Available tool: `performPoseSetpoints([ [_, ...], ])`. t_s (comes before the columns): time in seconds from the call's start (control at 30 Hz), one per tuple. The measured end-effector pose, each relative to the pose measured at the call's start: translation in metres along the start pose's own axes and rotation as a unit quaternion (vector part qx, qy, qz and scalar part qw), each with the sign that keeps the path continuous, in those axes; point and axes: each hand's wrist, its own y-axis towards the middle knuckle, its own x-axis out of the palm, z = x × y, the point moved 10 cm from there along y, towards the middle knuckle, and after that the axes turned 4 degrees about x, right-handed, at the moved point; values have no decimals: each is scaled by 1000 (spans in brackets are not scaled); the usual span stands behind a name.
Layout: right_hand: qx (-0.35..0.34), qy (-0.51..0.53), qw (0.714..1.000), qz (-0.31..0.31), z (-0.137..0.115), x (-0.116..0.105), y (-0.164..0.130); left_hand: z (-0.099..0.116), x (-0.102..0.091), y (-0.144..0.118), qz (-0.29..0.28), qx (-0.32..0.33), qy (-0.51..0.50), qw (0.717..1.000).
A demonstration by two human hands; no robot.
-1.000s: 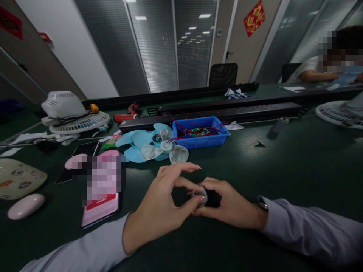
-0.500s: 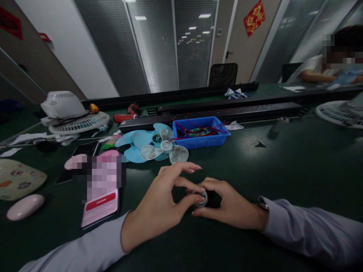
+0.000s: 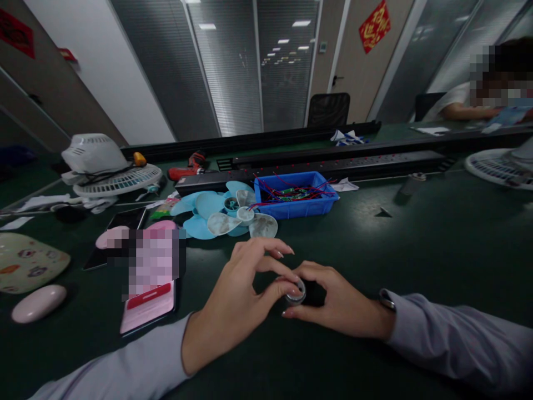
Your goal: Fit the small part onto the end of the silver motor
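Both hands (image 3: 287,303) pinching round part (image 3: 296,293)

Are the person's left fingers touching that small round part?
Touching. The head view shows the left hand's fingers pressed against the small round part, with no gap.

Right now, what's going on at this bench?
A person in grey sleeves has both hands on a small round silvery part on the dark green table. The left hand pinches it with thumb and forefinger; the right hand grips it from the other side. Behind lie fan blades and a blue bin of wired boards. Another person sits far right.
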Motion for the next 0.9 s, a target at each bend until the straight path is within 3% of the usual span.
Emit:
performPoseSetpoints([
  [0.37, -9, -18, 1000, -3, -1, 0, -1, -4, 13, 2, -78, -48, -36, 995],
  [0.67, -8, -14, 1000, -11, -1, 1, -1, -13, 9, -2, -18, -54, -35, 998],
  [0.9, -6, -17, 1000, -11, 1, 2, -2, -13, 15, -1, -67, -80, -64, 992],
])
